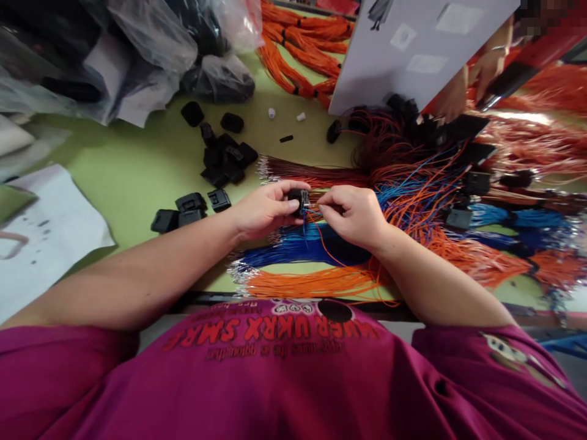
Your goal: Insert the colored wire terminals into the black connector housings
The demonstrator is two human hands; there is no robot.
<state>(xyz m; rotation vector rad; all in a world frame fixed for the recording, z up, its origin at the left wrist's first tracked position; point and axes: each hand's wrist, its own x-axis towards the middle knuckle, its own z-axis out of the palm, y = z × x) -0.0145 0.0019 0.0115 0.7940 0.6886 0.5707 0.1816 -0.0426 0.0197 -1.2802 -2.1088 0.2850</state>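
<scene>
In the head view, my left hand [266, 209] grips a black connector housing [299, 200] between thumb and fingers. Blue and orange wires run out of the housing's right side. Just right of it, my right hand [351, 214] is closed in a pinch on a thin wire whose tip points at the housing; its colour is hard to make out. Under and around both hands lie bundles of wires with metal terminals at their left ends: brown wires [316, 171], dark blue wires [279, 253] and orange wires [293, 283].
Several loose black housings [229, 153] lie beyond my left hand, with more black housings [183, 211] by my forearm. Two small white pieces lie farther back. Plastic bags [151, 36] fill the back left. A pale board [413, 55] stands back right, beside another person's hand [488, 67].
</scene>
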